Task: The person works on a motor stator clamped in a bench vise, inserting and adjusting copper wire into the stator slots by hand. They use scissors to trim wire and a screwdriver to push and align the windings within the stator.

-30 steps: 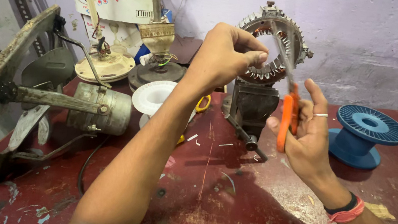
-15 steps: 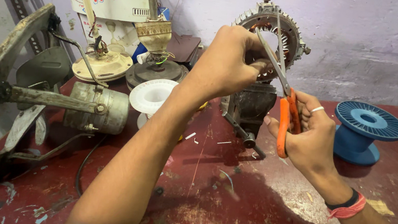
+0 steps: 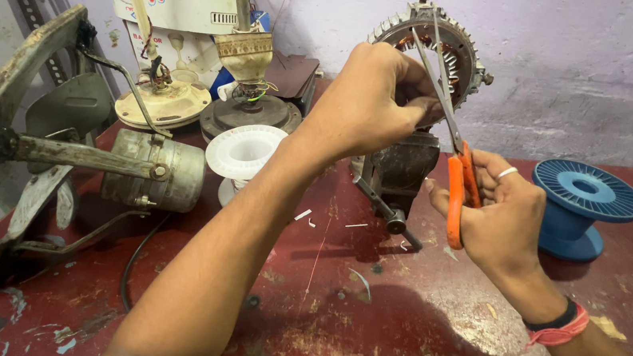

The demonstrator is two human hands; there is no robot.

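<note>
Since the earlier frames, both hands sit higher against the motor winding ring (image 3: 429,51), and the scissor tips have climbed from the ring's side to its top rim.

Left hand (image 3: 370,100) is closed, fingers pinched on something at the ring's face; what they pinch is hidden behind the knuckles. Right hand (image 3: 501,217) is clamped on the orange handles of the scissors (image 3: 450,138), blades nearly together, pointing up and left across the ring.

Ring stands upright on a dark metal stand (image 3: 398,172) at the back of the red bench (image 3: 395,324), near the wall.

Step in hand, as judged: trimming at the winding. Next move calls for steady blades and a taut hold by the left fingers, cutting clear of the copper coils.

Nearby: blue spool (image 3: 582,207) to the right, white spool (image 3: 243,153) and old fan motor (image 3: 144,169) to the left.
</note>
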